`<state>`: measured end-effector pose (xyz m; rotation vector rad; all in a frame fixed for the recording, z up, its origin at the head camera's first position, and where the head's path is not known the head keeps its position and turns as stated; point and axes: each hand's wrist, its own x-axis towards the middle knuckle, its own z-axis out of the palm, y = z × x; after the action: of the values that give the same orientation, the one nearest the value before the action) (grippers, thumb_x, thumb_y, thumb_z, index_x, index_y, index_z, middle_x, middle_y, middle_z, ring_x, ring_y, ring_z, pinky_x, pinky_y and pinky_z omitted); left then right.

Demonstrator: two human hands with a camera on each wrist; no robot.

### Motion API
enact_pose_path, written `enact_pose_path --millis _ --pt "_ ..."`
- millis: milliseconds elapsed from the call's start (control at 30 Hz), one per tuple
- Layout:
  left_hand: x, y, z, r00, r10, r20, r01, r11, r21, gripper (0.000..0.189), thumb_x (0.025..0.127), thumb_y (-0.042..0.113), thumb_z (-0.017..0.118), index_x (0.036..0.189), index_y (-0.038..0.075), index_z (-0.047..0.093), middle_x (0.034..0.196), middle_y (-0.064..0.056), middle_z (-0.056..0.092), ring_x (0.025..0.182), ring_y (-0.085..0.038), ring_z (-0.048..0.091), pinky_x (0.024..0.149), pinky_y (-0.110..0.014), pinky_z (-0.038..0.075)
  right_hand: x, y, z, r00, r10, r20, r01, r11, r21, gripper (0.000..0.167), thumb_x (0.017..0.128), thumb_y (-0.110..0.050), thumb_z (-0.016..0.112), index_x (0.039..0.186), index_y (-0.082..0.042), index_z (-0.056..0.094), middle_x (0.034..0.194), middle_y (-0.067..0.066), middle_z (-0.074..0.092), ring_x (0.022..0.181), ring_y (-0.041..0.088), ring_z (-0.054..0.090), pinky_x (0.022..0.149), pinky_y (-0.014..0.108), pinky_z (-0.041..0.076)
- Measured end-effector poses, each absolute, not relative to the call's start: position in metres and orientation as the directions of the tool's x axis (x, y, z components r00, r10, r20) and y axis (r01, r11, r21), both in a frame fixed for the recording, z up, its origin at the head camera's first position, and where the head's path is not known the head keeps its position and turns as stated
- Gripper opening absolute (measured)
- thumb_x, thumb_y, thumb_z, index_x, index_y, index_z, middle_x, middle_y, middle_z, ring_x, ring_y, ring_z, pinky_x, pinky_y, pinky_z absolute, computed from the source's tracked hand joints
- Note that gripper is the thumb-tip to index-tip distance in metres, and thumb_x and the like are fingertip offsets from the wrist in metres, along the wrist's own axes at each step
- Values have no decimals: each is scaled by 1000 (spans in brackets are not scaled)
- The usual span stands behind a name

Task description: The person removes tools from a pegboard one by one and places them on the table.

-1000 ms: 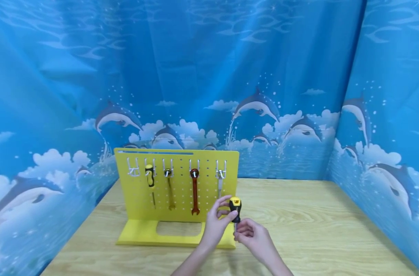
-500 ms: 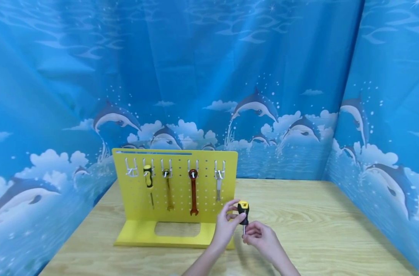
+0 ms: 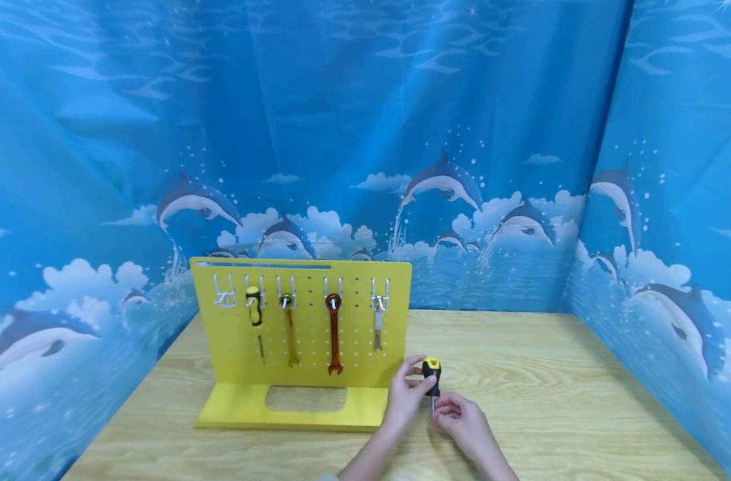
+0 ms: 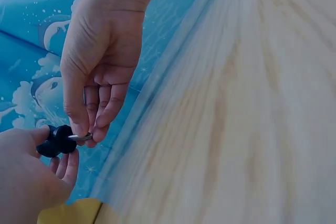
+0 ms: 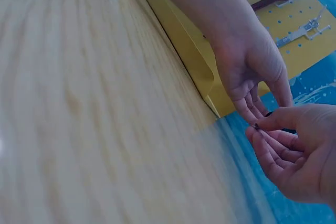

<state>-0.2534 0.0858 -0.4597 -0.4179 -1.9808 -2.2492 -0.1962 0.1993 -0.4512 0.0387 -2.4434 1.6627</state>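
Observation:
A short screwdriver (image 3: 431,378) with a black and yellow handle stands upright between my two hands, shaft pointing down. My left hand (image 3: 403,395) holds its handle between thumb and fingers, just right of the yellow pegboard (image 3: 365,347). Below, my right hand (image 3: 465,423) pinches the metal shaft (image 4: 80,137) near the tip. In the right wrist view, the fingers hide most of the screwdriver. On the pegboard hang a yellow-black screwdriver (image 3: 254,307), a gold-coloured wrench (image 3: 290,334), a red-brown wrench (image 3: 334,341) and a small silver adjustable wrench (image 3: 378,327).
An unused double hook (image 3: 224,294) sits at the pegboard's left end. The board's yellow base (image 3: 239,407) rests on the wooden table (image 3: 522,361). A blue dolphin-print curtain (image 3: 341,133) closes off the back and sides.
Both hands have moved right and a little down with the screwdriver, away from the pegboard. The silver adjustable wrench, partly covered before, now shows fully. The grip looks the same.

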Motion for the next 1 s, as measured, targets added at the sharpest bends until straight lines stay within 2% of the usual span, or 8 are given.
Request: enact_pose_path --millis 333,667,1000 --pt "-256 101 -471 -952 65 300 298 -51 953 39 79 0 68 115 -6 57 91 -7 60 72 -16 59 62 -24 51 -198 204 -461 -977 140 164 -92 415 -905 17 70 6 64 87 8 61 75 7 62 65 13 58 59 22 49" --pt "-261 108 -478 -941 63 333 334 8 942 35 79 -3 66 112 -7 58 85 -8 59 75 -22 61 65 -25 52 -199 207 -464 -962 211 172 -48 492 -869 14 70 4 65 84 4 65 72 4 62 62 12 56 55 21 47" --pt "-264 107 -482 -945 68 319 326 159 932 35 79 1 67 113 -6 59 86 -8 60 73 -17 58 66 -26 50 -200 207 -466 -962 212 174 -40 518 -854 15 68 1 65 83 3 66 70 2 61 62 10 56 57 20 47"
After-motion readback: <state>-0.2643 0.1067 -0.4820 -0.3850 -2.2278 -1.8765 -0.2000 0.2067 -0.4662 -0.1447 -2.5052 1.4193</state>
